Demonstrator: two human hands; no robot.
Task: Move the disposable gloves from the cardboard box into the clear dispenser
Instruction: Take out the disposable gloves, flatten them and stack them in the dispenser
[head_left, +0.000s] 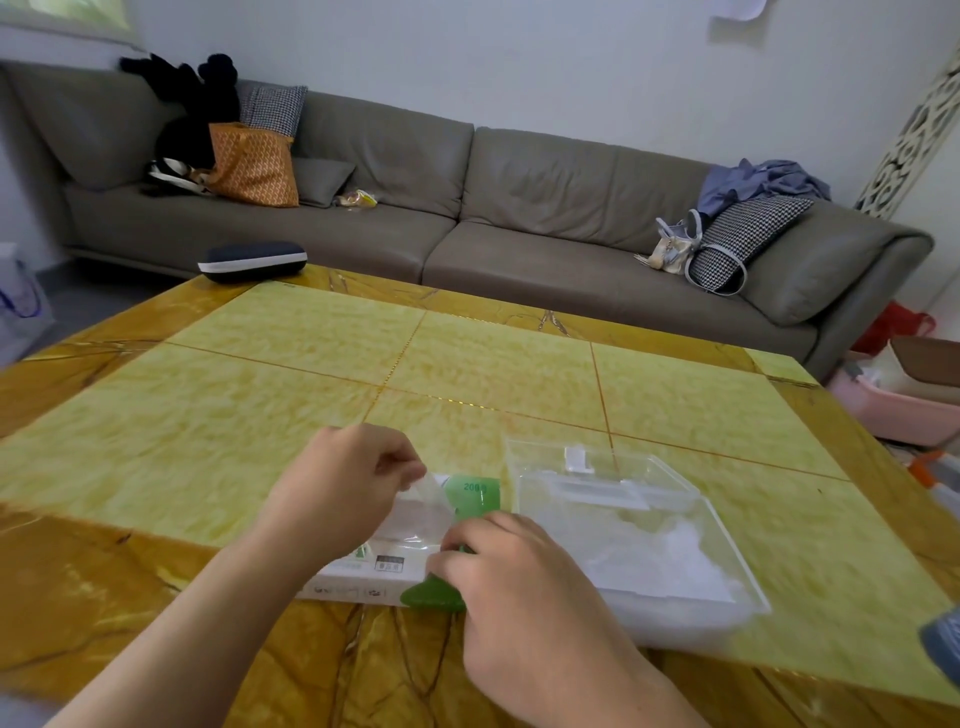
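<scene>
behind the yellow marble table (311, 364) stands a long grey sofa (519, 208). on the table lies a flat white and green cardboard box (387, 564), and a clear plastic dispenser (675, 499) sits open just beside it, some white gloves already inside. the left hand (343, 493) pinches a thin transparent glove (415, 514) over the box; the right hand (519, 577) is curled on the box's near green corner. the glove looks very light, soft and slippery, so i would pinch it by an edge
</scene>
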